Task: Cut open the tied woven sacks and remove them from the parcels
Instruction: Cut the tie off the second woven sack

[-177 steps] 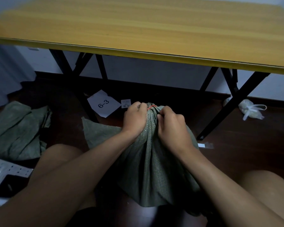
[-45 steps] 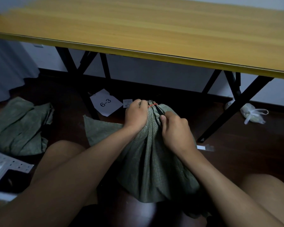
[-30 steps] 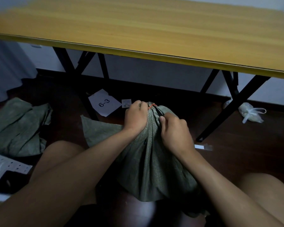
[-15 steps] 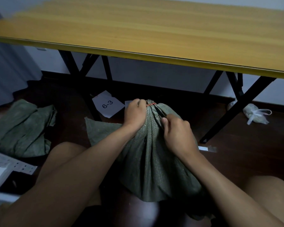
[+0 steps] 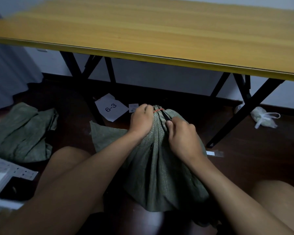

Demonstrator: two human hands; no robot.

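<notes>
A green woven sack (image 5: 159, 170) stands on the floor between my knees, its neck bunched and bound by a red tie (image 5: 158, 109). My left hand (image 5: 142, 120) grips the gathered neck just below the tie, on its left side. My right hand (image 5: 182, 136) is curled on the right side of the neck and holds a thin dark blade-like tool (image 5: 165, 117), whose tip points up toward the red tie. What the sack contains is hidden.
A yellow-topped folding table (image 5: 159, 53) with black legs (image 5: 85, 85) stands just beyond the sack. A paper marked "6-3" (image 5: 110, 107) lies under it. An empty green sack (image 5: 22, 133) lies left, a tied white plastic bag (image 5: 263, 117) right, white boxes (image 5: 0, 177) at the lower left.
My right hand has slid slightly down the neck and the dark tool now shows between it and the red tie. My left hand keeps its grip; the view shifted a little.
</notes>
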